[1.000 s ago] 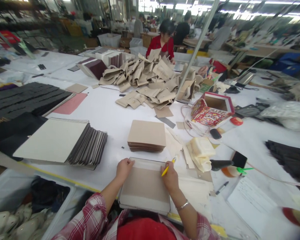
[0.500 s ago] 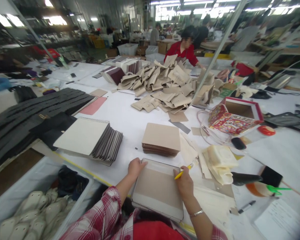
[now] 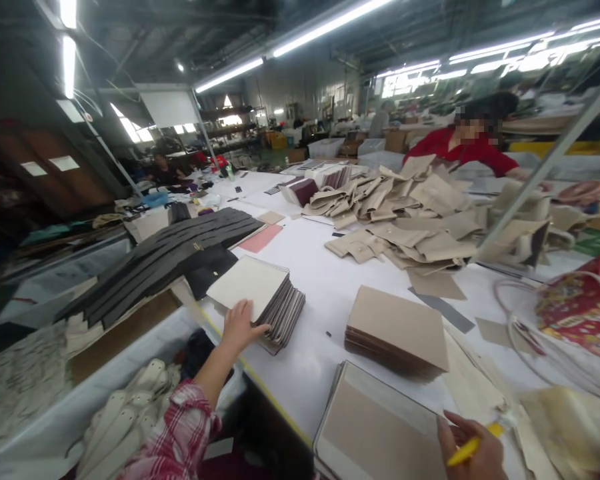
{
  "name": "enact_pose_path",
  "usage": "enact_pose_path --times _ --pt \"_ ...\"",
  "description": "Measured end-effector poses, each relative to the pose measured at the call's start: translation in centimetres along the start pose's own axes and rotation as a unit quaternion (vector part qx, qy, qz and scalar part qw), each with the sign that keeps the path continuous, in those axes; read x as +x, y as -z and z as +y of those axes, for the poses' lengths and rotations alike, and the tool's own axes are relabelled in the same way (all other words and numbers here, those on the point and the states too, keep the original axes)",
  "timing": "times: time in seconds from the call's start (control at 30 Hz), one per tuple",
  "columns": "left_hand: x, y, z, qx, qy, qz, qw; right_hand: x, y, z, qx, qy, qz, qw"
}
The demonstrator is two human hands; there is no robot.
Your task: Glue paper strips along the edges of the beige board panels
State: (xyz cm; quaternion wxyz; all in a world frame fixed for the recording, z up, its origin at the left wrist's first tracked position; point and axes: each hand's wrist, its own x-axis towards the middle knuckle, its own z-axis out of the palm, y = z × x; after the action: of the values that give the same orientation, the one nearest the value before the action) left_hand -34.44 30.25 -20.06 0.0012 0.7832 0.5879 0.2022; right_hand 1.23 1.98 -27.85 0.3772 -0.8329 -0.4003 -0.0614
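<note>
My left hand (image 3: 241, 328) lies on the near edge of a stack of cream-topped panels (image 3: 247, 283), fingers on the top panel and thumb spread toward its right side. Dark edges show along that stack. My right hand (image 3: 473, 447) holds a slim yellow pen-like tool (image 3: 464, 453); its far end is blurred. The fingers of this hand also meet the right edge of a beige panel with a paler border (image 3: 380, 427), which lies on others at the table's front edge. Behind it stands a stack of plain beige boards (image 3: 397, 327).
A heap of beige pieces (image 3: 420, 207) covers the back, where a person in red (image 3: 460, 147) leans over. Dark strips (image 3: 180, 250) lie left, above a bin (image 3: 45, 427) of pale parts. A metal pole (image 3: 550, 160) and a patterned red bag (image 3: 577, 310) stand right.
My left hand has let go of the bordered panel and moved left onto the cream-topped stack. My right hand keeps the yellow tool. The view has turned left.
</note>
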Motion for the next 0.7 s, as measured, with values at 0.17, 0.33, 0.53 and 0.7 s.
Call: enact_pose_path --times 0.17,0.33,0.53,0.7 --pt "-2.1 0.7 0.1 -0.003 -0.136 -0.008 0.991 0.2 -0.6 -4.3 0.087 0.026 -0.042 0.995" --pt "-9.2 1.2 6.0 -0.131 -0.339 0.024 0.931 -1.2 0.3 -10.4 0.244 -0.009 -0.229 0.942" --pt "-17.5 -0.6 14.6 -0.196 -0.595 -0.033 0.779 -4.0 1.2 -10.2 0.189 -0.039 -0.18 0.965" --pt "-20.2 -5.0 16.5 -0.143 -0.601 -0.04 0.785 -6.7 3.7 -2.6 0.156 -0.06 -0.19 0.968"
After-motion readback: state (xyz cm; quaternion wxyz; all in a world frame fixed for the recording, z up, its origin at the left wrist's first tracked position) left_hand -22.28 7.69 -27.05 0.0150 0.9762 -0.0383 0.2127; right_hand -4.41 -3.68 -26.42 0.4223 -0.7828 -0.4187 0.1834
